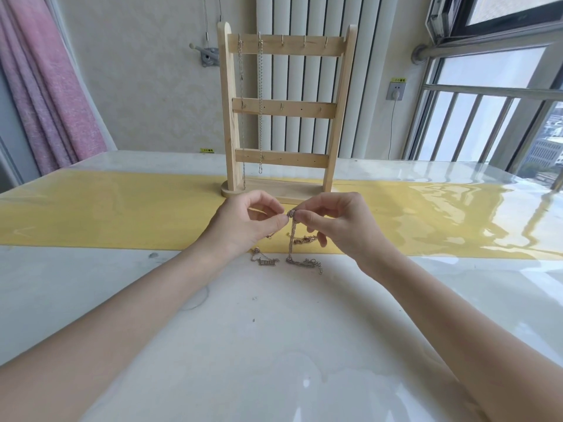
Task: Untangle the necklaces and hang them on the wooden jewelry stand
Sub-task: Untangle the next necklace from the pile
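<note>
A wooden jewelry stand (281, 108) with three rails of small hooks stands upright at the back of the table. Two chains (260, 102) hang from its top-left hooks. In front of the stand's base, my left hand (246, 226) and my right hand (332, 226) meet at a small knot of a thin necklace chain (292, 236), each pinching it between thumb and fingertips. The chain drops from the knot to the table, where its clasp end lies. Another necklace with a pendant (263, 259) lies on the table just below my left hand.
A yellow runner (106, 208) crosses the glossy white table (274, 330) under the stand. Behind are a white radiator, a pink curtain at the left and a window with railings at the right.
</note>
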Motion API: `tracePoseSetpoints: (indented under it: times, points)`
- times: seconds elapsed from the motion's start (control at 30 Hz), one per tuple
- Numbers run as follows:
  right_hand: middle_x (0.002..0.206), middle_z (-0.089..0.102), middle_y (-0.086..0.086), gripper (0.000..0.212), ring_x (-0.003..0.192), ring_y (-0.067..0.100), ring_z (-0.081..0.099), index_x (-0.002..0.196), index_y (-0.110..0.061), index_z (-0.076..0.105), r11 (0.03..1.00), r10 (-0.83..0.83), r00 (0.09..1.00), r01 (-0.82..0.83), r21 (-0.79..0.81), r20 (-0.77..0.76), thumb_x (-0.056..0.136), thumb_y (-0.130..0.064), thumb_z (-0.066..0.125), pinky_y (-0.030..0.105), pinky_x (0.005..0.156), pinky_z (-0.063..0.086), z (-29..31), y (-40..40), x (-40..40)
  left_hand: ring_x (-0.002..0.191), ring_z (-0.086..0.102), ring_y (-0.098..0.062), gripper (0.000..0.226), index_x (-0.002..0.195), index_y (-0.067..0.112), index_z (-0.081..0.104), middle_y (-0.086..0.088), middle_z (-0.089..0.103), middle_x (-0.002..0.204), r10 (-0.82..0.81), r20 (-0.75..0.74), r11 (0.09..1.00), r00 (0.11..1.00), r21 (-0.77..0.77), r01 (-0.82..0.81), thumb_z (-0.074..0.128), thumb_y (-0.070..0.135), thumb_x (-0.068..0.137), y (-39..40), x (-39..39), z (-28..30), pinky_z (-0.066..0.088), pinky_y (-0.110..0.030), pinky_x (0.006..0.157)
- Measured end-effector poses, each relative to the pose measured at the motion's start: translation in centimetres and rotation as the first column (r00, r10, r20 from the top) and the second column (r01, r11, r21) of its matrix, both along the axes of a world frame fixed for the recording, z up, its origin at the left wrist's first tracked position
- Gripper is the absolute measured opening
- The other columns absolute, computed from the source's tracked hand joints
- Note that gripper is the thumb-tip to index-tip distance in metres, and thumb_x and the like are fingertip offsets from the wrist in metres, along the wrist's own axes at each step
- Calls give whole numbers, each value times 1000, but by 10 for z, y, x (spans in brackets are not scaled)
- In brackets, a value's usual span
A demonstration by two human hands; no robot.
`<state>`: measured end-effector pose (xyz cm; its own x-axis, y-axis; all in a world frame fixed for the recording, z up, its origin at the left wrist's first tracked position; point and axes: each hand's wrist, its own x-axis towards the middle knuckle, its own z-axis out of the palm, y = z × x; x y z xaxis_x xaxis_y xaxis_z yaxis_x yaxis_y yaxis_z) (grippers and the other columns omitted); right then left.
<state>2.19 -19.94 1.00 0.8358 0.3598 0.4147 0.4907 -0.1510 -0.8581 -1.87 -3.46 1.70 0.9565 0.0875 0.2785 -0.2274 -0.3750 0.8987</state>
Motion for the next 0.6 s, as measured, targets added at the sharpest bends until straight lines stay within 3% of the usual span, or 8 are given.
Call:
tracePoseSetpoints:
  times: [0.13, 0.37, 0.5, 0.6]
  points:
    - [60, 62, -10, 12, 44, 5, 48, 74, -11, 70, 998, -24, 998, 28, -63, 53, 84, -4, 69, 20, 43, 41, 0, 0, -2, 63, 57, 3, 9, 73, 21, 67, 8, 66, 71, 3, 34, 1000, 999, 20, -4, 72, 17, 80, 1, 0, 3, 46, -11, 63]
    - [50, 57, -24, 9, 44, -3, 51, 80, -8, 72, 987, -15, 990, 38, -159, 142, 86, -3, 66, 14, 42, 39, 0, 3, -5, 62, 63, 1, 7, 74, 18, 69, 10, 69, 62, 0, -131, 998, 991, -56, -7, 73, 15, 80, 2, 0, 1, 50, -13, 62]
    - [53, 60, -18, 11, 45, 0, 51, 80, -8, 72, 985, -12, 989, 37, -167, 147, 87, -3, 66, 15, 42, 41, -2, 6, -8, 60, 59, -4, 11, 70, 17, 68, 10, 66, 58, 37, -163, 998, 986, -44, -44, 70, 13, 80, -1, 1, -2, 48, -18, 62]
    - [67, 66, 12, 17, 54, 14, 51, 78, -10, 71, 998, 43, 999, -42, -39, 9, 89, -2, 62, 21, 44, 43, -3, 7, -9, 59, 53, -7, 12, 66, 16, 66, 1, 63, 63, 67, -127, 997, 990, -22, -70, 68, 14, 78, -4, 2, -3, 45, -23, 62]
